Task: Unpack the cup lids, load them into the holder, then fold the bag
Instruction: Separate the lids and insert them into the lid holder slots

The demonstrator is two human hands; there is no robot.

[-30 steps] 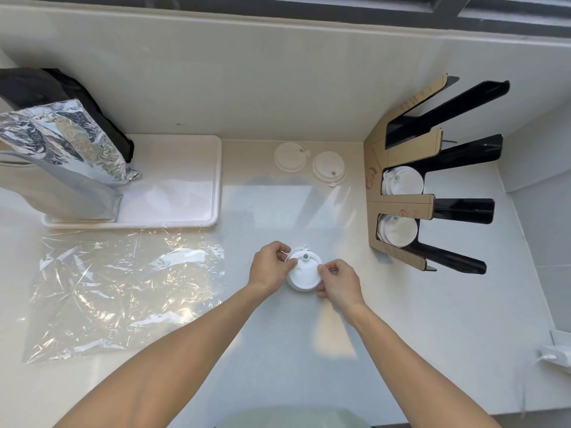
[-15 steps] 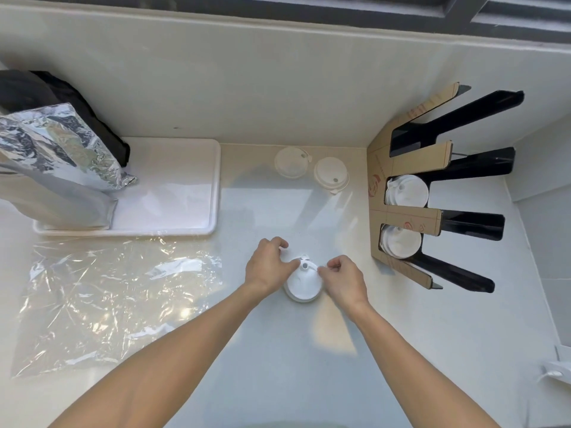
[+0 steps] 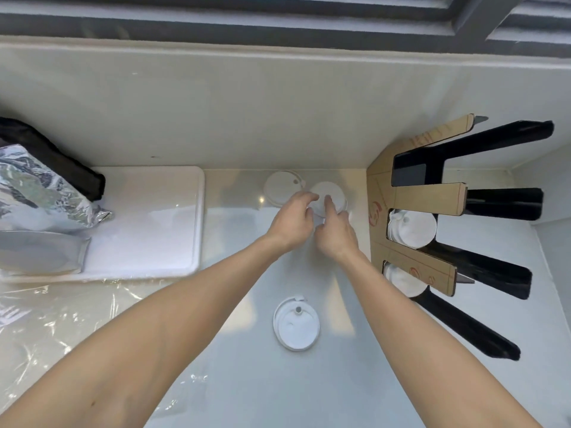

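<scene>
Both hands reach to the back of the counter over a white cup lid (image 3: 335, 193). My left hand (image 3: 293, 220) touches its left edge with fingers spread. My right hand (image 3: 336, 233) lays its index finger on the lid's top. The lid still lies on the counter. A second lid (image 3: 279, 188) sits just to its left. A third lid (image 3: 296, 324) lies alone nearer to me, between my forearms. The cardboard and black lid holder (image 3: 414, 196) stands at the right, with stacked lids (image 3: 412, 228) in two of its slots. The clear plastic bag (image 3: 61, 319) lies flat at the left.
A white tray (image 3: 154, 217) sits at the back left with a crumpled foil bag (image 3: 37, 186) and a black item (image 3: 55, 156) on it. A wall runs along the back, and another closes off the right side behind the holder.
Both hands let go of the near lid, which now lies on the counter, and moved forward to the right-hand lid at the back. The camera tilted forward.
</scene>
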